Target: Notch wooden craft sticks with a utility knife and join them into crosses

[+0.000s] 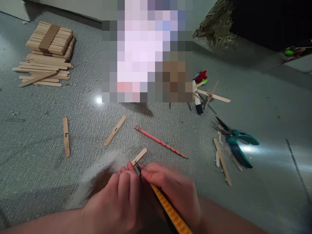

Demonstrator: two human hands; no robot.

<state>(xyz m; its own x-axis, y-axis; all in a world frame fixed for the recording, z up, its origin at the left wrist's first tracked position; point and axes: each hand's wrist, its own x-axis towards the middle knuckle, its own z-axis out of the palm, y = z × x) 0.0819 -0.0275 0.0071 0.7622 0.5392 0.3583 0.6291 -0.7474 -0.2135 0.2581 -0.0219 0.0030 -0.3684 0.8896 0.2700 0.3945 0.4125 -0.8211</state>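
Sticks (pixel 48 39), stacked and banded, lie toward the grey surface's (pixel 83 81) far left corner, loose ones nearer. A notched stick (pixel 66 138) lies toward the left edge. The left hand (pixel 115 198), curled nearly shut toward the near edge, pinches a work stick (pixel 141 155). A slotted stick (pixel 115 130) lies beyond it. The yellow-handled knife (pixel 168 208) meets the work stick; the right hand (pixel 174 185) closes narrowly round it. A pink pencil (pixel 161 142) lies beyond, green-handled pliers (pixel 237 139) toward the right edge.
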